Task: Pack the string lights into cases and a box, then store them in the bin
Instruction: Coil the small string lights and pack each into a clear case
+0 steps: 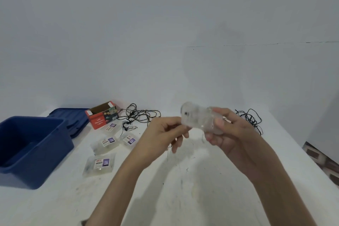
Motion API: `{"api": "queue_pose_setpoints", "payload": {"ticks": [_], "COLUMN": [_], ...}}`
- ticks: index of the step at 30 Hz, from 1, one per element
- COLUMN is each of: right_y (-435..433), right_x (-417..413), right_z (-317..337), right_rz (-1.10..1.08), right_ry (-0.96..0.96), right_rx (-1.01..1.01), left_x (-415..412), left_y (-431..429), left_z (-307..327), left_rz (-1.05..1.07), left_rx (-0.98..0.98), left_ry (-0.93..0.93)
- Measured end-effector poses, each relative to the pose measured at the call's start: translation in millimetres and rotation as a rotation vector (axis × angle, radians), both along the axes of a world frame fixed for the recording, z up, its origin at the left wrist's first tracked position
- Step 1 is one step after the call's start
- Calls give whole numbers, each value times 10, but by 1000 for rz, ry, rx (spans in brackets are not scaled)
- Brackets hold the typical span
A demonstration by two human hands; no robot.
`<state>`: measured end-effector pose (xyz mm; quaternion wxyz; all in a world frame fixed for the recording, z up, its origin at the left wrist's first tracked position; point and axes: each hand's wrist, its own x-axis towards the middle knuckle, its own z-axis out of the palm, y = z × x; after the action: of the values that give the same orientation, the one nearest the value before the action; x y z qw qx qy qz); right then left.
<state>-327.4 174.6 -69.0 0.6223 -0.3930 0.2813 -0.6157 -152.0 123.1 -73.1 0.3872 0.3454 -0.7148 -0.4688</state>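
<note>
Both hands are raised over the white table, gripping one clear plastic case (pixel 198 118) between them. My right hand (pixel 233 134) grips its right end, and my left hand (pixel 165 134) pinches its lower left edge. A thin wire dangles below the case. Several closed clear cases with labels (pixel 100 164) (pixel 105 143) (pixel 129 139) (pixel 110 127) lie at centre left. An open red box (pixel 102 115) marked LED Decorative Lights sits behind them. Black string lights lie tangled beside the box (pixel 137 115) and at the right (pixel 251 118). A blue bin (pixel 53 152) stands open at the left.
The bin's blue lid (pixel 73 117) lies flat behind the bin, next to the red box. A plain wall rises behind the table. The table's right edge runs diagonally, with patterned floor (pixel 326 161) beyond it.
</note>
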Motion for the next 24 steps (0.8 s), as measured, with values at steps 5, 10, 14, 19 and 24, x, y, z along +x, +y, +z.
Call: {"api": "queue_pose_setpoints", "payload": {"ticks": [5, 10, 14, 19, 24], "right_y": [2, 9, -9, -23, -31], "right_x": [110, 93, 71, 76, 0], "right_z": [36, 2, -79, -173, -208], "right_rz": [-235, -594, -882, -965, -535], "right_ry": [6, 183, 592, 955, 1049], "right_rx": [-22, -131, -251, -319, -201], "left_x": [-59, -25, 4, 26, 60], "left_y": [121, 186, 250, 330, 200], "left_z": [-70, -78, 2, 174, 265], "left_rz": [-47, -65, -56, 91, 241], "left_rx": [163, 231, 173, -232, -886], "left_ry": [22, -86, -187, -460, -605]}}
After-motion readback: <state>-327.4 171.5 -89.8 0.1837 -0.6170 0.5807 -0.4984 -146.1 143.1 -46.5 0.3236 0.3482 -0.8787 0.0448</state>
